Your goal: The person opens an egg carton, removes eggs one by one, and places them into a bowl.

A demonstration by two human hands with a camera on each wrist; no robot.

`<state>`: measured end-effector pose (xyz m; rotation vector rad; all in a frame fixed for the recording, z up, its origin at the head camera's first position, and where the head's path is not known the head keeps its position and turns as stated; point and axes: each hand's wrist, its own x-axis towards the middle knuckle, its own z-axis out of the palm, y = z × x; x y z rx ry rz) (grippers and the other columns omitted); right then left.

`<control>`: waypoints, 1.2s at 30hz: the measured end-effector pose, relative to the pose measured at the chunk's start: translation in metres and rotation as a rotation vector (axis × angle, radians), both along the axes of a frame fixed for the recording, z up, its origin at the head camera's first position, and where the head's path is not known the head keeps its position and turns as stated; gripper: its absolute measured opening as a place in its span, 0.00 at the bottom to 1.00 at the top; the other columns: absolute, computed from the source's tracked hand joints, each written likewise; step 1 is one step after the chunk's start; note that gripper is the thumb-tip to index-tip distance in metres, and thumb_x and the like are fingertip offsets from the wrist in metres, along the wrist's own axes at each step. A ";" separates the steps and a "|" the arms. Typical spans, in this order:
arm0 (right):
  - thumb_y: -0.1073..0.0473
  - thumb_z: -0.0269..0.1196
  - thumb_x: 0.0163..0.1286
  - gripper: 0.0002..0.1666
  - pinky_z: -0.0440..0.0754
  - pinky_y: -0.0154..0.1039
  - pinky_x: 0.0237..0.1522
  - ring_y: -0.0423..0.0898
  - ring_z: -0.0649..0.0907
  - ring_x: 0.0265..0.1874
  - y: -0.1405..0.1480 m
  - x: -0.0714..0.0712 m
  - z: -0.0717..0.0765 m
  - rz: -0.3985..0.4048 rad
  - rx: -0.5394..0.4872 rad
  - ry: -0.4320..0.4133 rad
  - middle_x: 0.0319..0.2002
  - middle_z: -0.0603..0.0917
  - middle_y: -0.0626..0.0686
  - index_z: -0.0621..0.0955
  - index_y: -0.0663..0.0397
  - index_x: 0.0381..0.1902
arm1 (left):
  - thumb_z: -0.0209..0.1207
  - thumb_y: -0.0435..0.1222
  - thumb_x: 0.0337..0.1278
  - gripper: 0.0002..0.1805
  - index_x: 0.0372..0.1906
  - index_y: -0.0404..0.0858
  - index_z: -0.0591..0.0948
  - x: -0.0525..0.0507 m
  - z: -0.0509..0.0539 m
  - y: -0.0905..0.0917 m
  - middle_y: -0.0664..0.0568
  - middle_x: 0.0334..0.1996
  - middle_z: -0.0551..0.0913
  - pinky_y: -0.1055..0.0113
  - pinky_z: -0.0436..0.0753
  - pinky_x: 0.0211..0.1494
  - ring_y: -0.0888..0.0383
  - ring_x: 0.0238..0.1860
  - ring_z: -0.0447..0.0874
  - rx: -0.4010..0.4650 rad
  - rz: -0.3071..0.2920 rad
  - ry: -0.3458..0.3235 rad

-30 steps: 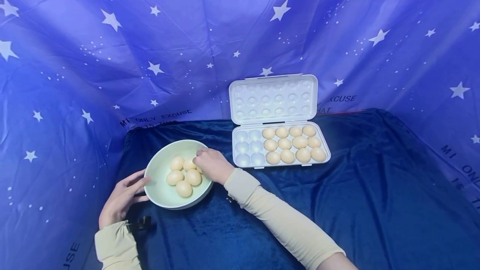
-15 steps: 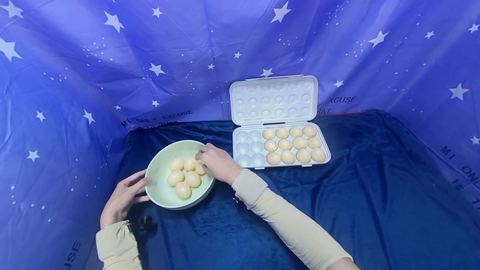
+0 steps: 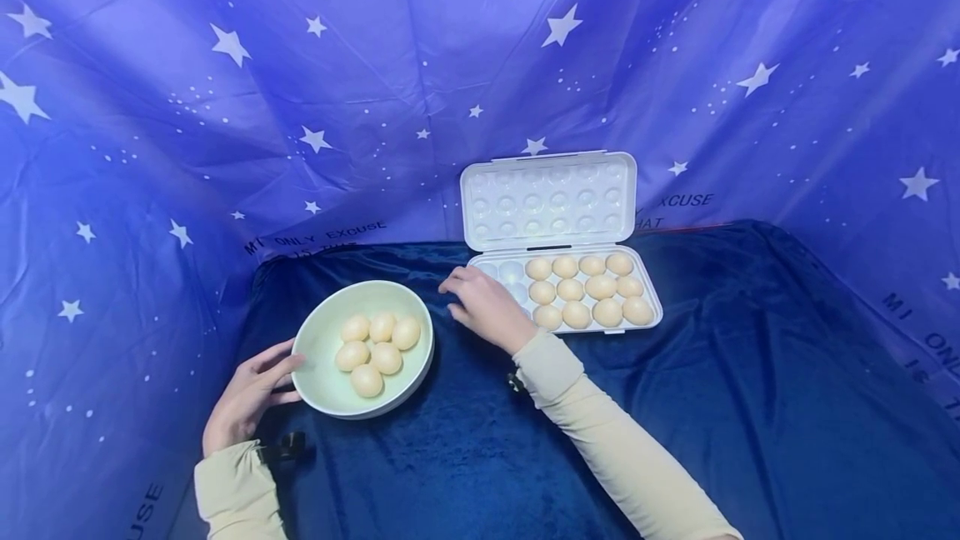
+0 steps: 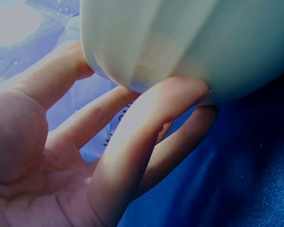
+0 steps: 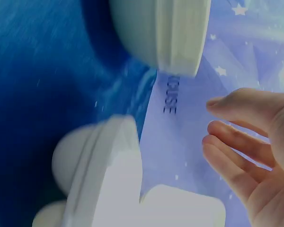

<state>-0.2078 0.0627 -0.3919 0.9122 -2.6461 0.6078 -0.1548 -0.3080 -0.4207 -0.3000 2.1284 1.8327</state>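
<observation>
A starry blue-violet backdrop (image 3: 420, 90) hangs behind everything, with a dark blue cloth (image 3: 750, 373) spread below. On the cloth stands a white carton (image 3: 546, 198), lid up; the right wrist view catches rounded bumps beneath it that I can't see from above. Near it, apart, sits a pale green bowl (image 3: 322, 340); the head view looks inside, the wrist views show its outer wall. The left hand (image 3: 243, 402) holds the bowl's side, its own camera revealing fingers (image 4: 132, 142) set against the outer wall. The right hand (image 3: 487, 302) hangs by the carton's left end, fingers loosely bent and holding nothing, their gap from the thumb plain in its wrist view. Only the head view shows the eggs (image 3: 386, 358): six in the bowl, twelve in the carton.
</observation>
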 end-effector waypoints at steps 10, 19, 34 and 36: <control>0.65 0.69 0.61 0.11 0.81 0.47 0.53 0.54 0.82 0.49 0.038 -0.003 -0.005 -0.088 -0.016 -0.024 0.43 0.84 0.56 0.84 0.60 0.43 | 0.60 0.42 0.69 0.36 0.74 0.31 0.62 0.002 -0.001 -0.001 0.69 0.41 0.84 0.63 0.88 0.42 0.66 0.40 0.88 -0.012 0.003 -0.008; 0.66 0.69 0.59 0.12 0.82 0.48 0.51 0.54 0.82 0.49 0.064 -0.005 -0.014 -0.174 -0.010 -0.052 0.43 0.85 0.56 0.85 0.61 0.42 | 0.59 0.42 0.69 0.37 0.75 0.31 0.59 0.001 -0.001 0.001 0.67 0.42 0.84 0.63 0.88 0.42 0.67 0.40 0.88 -0.031 0.007 -0.008; 0.69 0.63 0.53 0.13 0.84 0.51 0.42 0.58 0.82 0.43 0.096 -0.010 -0.026 -0.353 0.032 -0.191 0.39 0.84 0.59 0.86 0.62 0.39 | 0.61 0.42 0.68 0.37 0.74 0.31 0.62 0.001 0.001 0.002 0.67 0.41 0.85 0.63 0.88 0.42 0.66 0.40 0.88 -0.009 0.007 -0.004; 0.70 0.62 0.53 0.11 0.84 0.51 0.41 0.57 0.82 0.40 0.097 -0.010 -0.028 -0.356 0.021 -0.206 0.37 0.83 0.59 0.86 0.62 0.36 | 0.61 0.43 0.68 0.38 0.74 0.30 0.61 0.002 0.001 0.002 0.67 0.42 0.84 0.63 0.88 0.42 0.66 0.40 0.88 -0.020 0.002 -0.004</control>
